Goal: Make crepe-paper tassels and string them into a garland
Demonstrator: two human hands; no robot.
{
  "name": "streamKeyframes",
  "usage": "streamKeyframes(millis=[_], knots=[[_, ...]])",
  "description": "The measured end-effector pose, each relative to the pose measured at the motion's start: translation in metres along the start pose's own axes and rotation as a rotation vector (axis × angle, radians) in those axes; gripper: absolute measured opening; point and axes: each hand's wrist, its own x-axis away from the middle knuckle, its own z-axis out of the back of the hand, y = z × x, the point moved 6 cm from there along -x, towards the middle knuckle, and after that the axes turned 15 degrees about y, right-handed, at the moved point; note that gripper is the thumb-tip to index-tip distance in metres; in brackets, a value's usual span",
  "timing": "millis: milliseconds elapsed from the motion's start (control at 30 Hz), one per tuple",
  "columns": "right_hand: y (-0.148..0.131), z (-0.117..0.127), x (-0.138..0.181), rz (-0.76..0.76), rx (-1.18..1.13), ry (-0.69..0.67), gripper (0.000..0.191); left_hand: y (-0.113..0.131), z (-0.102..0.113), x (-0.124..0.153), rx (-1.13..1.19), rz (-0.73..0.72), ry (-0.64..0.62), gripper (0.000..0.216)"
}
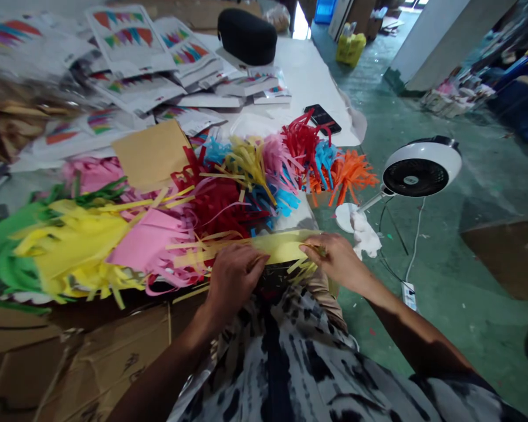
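Observation:
A yellow fringed paper strip stretches between both hands at the table's near edge. My left hand pinches its left part, fingers curled on the paper. My right hand pinches its right end between thumb and fingers. Just beyond lies a heap of fringed paper tassels in red, pink, blue, yellow, green and orange. A brown cardboard sheet rests on the heap.
Packaged rainbow-printed packs cover the far table, with a black case and a black phone. A white desk fan stands on the green floor to the right, with a power strip. Flattened cardboard boxes lie at lower left.

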Motion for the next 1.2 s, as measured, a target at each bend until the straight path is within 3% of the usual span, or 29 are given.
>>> streamKeyframes(millis=[200, 467, 733, 867, 1000, 1067, 1133, 1200], knots=[[0.002, -0.009, -0.009, -0.160, 0.259, -0.037, 0.027, -0.015, -0.005, -0.010, -0.167, 0.183, 0.022, 0.022], [0.000, -0.015, -0.018, -0.176, 0.455, -0.088, 0.033, -0.017, -0.009, -0.018, -0.308, 0.192, -0.045, 0.024], [0.003, -0.019, -0.024, -0.202, 0.522, -0.119, 0.039, -0.019, -0.012, -0.025, -0.355, 0.241, -0.148, 0.026], [0.004, -0.017, -0.026, -0.188, 0.507, -0.112, 0.040, -0.018, -0.009, -0.025, -0.372, 0.217, -0.138, 0.027], [0.006, -0.017, -0.026, -0.196, 0.493, -0.109, 0.043, -0.002, 0.003, -0.028, -0.378, 0.051, -0.006, 0.018], [0.004, -0.018, -0.026, -0.201, 0.497, -0.106, 0.043, 0.014, 0.006, -0.026, -0.323, -0.098, 0.062, 0.031], [0.001, -0.021, -0.026, -0.202, 0.508, -0.104, 0.042, 0.031, 0.002, -0.020, -0.213, -0.247, 0.048, 0.041], [0.000, -0.020, -0.027, -0.201, 0.515, -0.101, 0.040, 0.043, -0.009, -0.010, -0.110, -0.342, -0.043, 0.041]])
